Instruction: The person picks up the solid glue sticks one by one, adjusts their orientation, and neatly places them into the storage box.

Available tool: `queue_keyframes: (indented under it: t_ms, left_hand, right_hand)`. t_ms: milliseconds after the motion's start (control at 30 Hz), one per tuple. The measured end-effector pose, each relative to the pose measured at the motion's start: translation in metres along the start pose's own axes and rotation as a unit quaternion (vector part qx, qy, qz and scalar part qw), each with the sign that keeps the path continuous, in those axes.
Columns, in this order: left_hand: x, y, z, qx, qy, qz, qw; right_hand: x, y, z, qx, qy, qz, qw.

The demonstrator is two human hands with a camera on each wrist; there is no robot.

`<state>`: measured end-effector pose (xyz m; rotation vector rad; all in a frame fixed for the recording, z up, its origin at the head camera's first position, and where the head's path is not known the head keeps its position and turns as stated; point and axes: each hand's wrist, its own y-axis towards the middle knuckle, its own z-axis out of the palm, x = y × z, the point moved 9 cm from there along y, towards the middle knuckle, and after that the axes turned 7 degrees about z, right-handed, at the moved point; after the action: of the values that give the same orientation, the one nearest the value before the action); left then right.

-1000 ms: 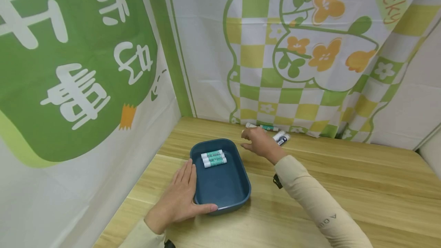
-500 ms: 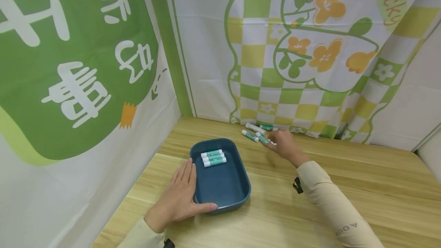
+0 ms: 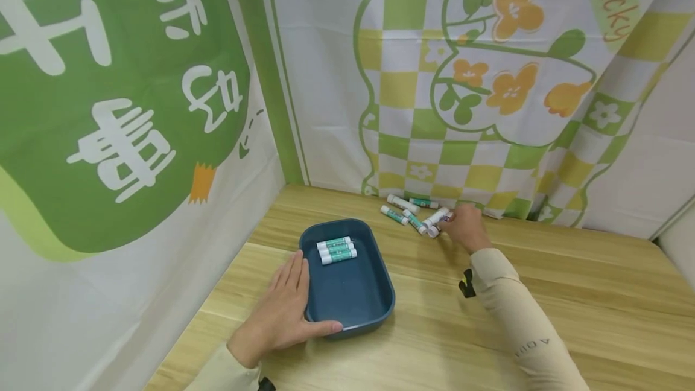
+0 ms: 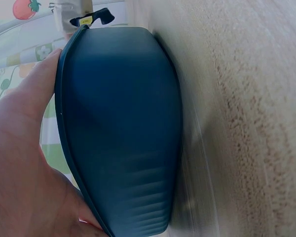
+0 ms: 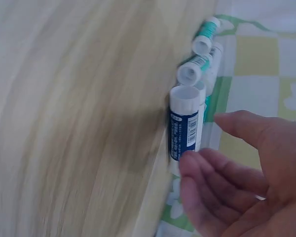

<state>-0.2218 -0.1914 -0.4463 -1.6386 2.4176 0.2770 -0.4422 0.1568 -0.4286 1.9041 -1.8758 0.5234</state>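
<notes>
My left hand [image 3: 279, 309] rests along the left side of a dark blue plastic bin [image 3: 350, 303], fingers straight, thumb on the near rim. Inside the bin, 3 green-labelled glue sticks [image 3: 338, 250] lie side by side. Toward the back of the table, my right hand [image 3: 466, 227] is at the right end of a loose group of glue sticks. Its fingertips are at a blue-labelled glue stick [image 5: 184, 131], while the thumb stands apart from it in the right wrist view. Beside that stick lies a white one [image 3: 435, 217].
Left of the right hand lie two green-labelled glue sticks [image 3: 394, 215], with a white glue stick [image 3: 402, 203] and another green one [image 3: 423, 203] behind them against the patterned curtain [image 3: 450, 162]. A curtain [image 3: 217, 210] also hangs at the left. The table [image 3: 543, 282] is wooden.
My right hand has moved right, away from the left part of the group, uncovering the green-labelled sticks there and then the white stick. The left hand and the bin stay put.
</notes>
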Motion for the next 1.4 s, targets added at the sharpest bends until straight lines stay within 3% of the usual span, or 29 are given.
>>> queue_keyframes:
  t_ms: [200, 567, 867, 1133, 1400]
  left_hand:
    - [0.001, 0.000, 0.000, 0.001, -0.002, -0.001, 1.0000]
    - [-0.001, -0.001, 0.003, 0.007, -0.004, -0.003, 1.0000]
    - [-0.001, 0.001, 0.000, 0.002, 0.005, -0.004, 1.0000]
    - [-0.001, 0.000, -0.001, 0.002, 0.010, -0.003, 0.9999]
    - [-0.001, 0.000, -0.001, 0.001, 0.008, -0.003, 1.0000]
  right_hand:
    - [-0.013, 0.003, 0.004, 0.015, 0.043, 0.095, 0.994]
    - [-0.014, -0.002, 0.012, 0.019, 0.070, 0.166, 0.984]
    - [-0.015, 0.001, 0.011, 0.012, 0.013, 0.168, 0.986]
    - [-0.022, -0.001, 0.009, 0.013, -0.002, 0.167, 0.986]
    - [-0.031, 0.001, -0.001, 0.007, -0.017, 0.132, 0.991]
